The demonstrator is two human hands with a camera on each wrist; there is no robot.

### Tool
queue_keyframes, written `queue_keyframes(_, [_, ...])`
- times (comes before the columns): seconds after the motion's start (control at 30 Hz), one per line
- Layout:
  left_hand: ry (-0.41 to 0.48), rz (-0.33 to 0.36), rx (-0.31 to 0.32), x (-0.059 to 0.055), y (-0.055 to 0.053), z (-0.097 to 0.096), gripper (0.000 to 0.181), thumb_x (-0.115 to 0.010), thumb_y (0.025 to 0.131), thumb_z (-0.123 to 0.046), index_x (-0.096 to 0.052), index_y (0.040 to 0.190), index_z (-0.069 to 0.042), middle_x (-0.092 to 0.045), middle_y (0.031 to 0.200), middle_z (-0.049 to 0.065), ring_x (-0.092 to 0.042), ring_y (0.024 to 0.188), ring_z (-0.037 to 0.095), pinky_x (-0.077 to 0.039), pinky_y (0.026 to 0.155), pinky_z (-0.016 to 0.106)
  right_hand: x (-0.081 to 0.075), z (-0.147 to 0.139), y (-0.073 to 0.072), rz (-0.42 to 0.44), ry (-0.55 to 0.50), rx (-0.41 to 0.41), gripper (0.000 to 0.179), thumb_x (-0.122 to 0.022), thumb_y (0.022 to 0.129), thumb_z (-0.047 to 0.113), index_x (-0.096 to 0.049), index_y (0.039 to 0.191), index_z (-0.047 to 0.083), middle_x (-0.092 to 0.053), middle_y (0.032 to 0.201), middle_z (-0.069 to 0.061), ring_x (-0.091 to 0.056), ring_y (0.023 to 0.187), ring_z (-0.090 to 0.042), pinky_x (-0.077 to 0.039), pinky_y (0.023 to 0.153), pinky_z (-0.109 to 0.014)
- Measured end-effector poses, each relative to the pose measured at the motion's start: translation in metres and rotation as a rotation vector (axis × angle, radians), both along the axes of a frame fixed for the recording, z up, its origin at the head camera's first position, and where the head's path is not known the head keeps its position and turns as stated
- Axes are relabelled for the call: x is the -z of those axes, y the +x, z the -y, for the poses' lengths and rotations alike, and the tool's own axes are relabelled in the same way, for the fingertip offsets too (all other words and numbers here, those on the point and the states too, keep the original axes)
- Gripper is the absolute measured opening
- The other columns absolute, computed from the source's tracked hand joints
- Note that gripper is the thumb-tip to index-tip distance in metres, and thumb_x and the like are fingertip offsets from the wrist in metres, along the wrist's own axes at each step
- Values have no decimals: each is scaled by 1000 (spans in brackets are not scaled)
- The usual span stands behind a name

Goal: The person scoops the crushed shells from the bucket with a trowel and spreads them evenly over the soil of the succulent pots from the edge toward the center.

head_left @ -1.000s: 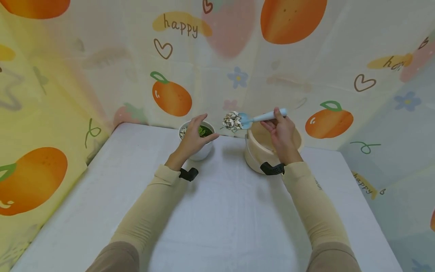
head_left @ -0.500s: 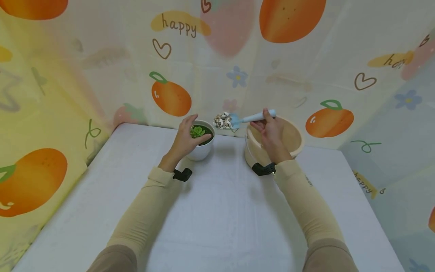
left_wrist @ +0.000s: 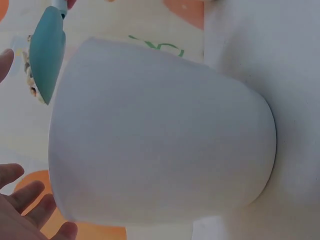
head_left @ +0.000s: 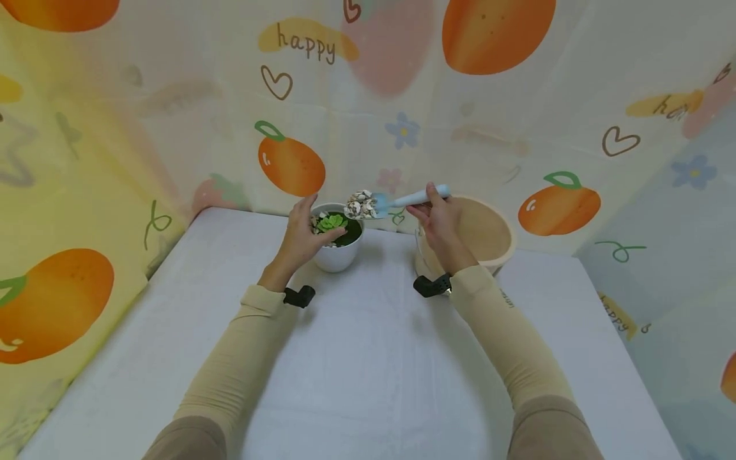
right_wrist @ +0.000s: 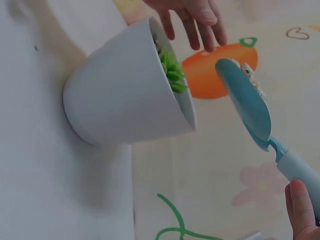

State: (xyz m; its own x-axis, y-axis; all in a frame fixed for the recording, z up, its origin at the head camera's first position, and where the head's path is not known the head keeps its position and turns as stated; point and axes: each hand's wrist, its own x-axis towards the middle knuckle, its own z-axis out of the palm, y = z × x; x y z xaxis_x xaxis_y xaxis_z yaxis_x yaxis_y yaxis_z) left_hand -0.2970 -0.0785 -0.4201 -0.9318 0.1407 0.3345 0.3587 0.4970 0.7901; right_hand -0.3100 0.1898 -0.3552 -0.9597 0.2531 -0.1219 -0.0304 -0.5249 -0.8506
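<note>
The left hand [head_left: 300, 237] holds nothing; its fingers are loosely spread around the left side of the rim, and whether a fingertip touches it I cannot tell. Just to this hand's right, a smooth white tapered flowerpot [head_left: 335, 259] stands upright on a white cloth-covered table [head_left: 368, 358], its long axis vertical and its mouth facing up. Inside, near the left hand's thumb, sits a bright green rosette-shaped succulent [head_left: 330, 222], with a few pale stones along the side nearer that hand and a dark bare surface [head_left: 352, 233] on the side nearer the right hand.

Between the two hands, a heap of mottled white and grey stone chips [head_left: 360, 204] lies on the blade of a light-blue plastic hand scoop [head_left: 402, 200]. The scoop's tip points toward the left hand and lies above the pot's right rim, apart from it; its long axis runs sideways, close to level, hollow side up. The right hand [head_left: 441, 227] grips the handle. Behind and to the right of that hand stands a round beige bucket [head_left: 489, 223].

The work looks partly done: the scoop is loaded and at the pot, but its load is not yet tipped out.
</note>
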Motion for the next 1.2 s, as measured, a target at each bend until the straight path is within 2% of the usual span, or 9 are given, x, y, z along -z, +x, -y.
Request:
queue_keyframes(0.17, [-8, 27, -15, 1, 0, 8, 98, -77, 80, -46, -25, 153, -7, -23, 159, 18, -22, 145, 36, -26, 115, 62, -2, 10, 2, 2, 31, -27, 23, -52, 101, 20, -50, 109, -2, -62, 78, -10, -71, 69, -18, -60, 66, -30])
queue_keyframes(0.3, [-3, 61, -21, 3, -1, 14, 103, -77, 78, -53, -23, 155, -11, -21, 160, 15, -22, 146, 35, -25, 115, 62, -2, 18, 2, 0, 47, -34, 25, -52, 101, 22, -51, 109, -1, -63, 79, -10, -71, 70, -18, -60, 66, -29])
queue_keyframes(0.53, [-19, 111, -22, 8, -3, 22, 103, -77, 78, -51, -21, 155, -11, -18, 161, 15, -21, 147, 35, -23, 116, 62, 4, 30, 1, 11, 77, -52, 42, -51, 101, 23, -46, 127, -9, -61, 83, -10, -70, 70, -16, -60, 66, -27])
queue_keyframes(0.63, [-32, 153, -21, 11, -5, 24, 104, -76, 79, -51, -19, 156, -11, -17, 161, 16, -20, 147, 36, -23, 116, 61, 6, 35, 0, 9, 98, -58, 36, -51, 101, 22, -49, 121, -8, -60, 82, -9, -69, 68, -16, -60, 66, -27])
queue_keyframes(0.77, [-35, 198, 1, 16, -8, 27, 108, -78, 77, -50, -16, 156, -9, -16, 161, 19, -18, 148, 38, -21, 117, 61, 10, 40, 0, 6, 124, -59, 19, -52, 101, 21, -53, 103, 2, -59, 81, -9, -68, 66, -16, -60, 64, -26])
queue_keyframes(0.83, [-35, 217, 19, 20, -10, 28, 111, -79, 76, -49, -15, 156, -7, -16, 161, 19, -18, 148, 38, -20, 118, 60, 12, 43, 0, 9, 146, -58, 16, -52, 101, 22, -53, 100, 6, -59, 81, -8, -68, 67, -16, -60, 64, -26])
queue_keyframes(0.97, [-49, 253, 59, 26, -13, 29, 116, -81, 75, -46, -11, 156, -4, -18, 161, 20, -19, 148, 37, -19, 119, 58, 14, 47, 0, 30, 186, -50, 13, -53, 101, 21, -53, 99, 8, -61, 82, -6, -68, 67, -14, -60, 66, -27])
queue_keyframes(1.1, [-67, 291, 72, 29, -14, 29, 117, -82, 74, -45, -9, 157, -6, -18, 161, 21, -20, 148, 38, -19, 119, 59, 15, 50, 1, 44, 223, -41, 13, -52, 101, 21, -52, 100, 8, -60, 82, -7, -67, 68, -14, -60, 73, -31])
queue_keyframes(1.2, [-58, 294, 76, 30, -15, 29, 117, -82, 74, -43, -9, 157, -7, -17, 161, 20, -19, 148, 38, -19, 118, 60, 16, 50, 1, 45, 256, -40, 16, -51, 101, 23, -50, 102, 7, -60, 85, -7, -69, 74, -17, -60, 80, -34])
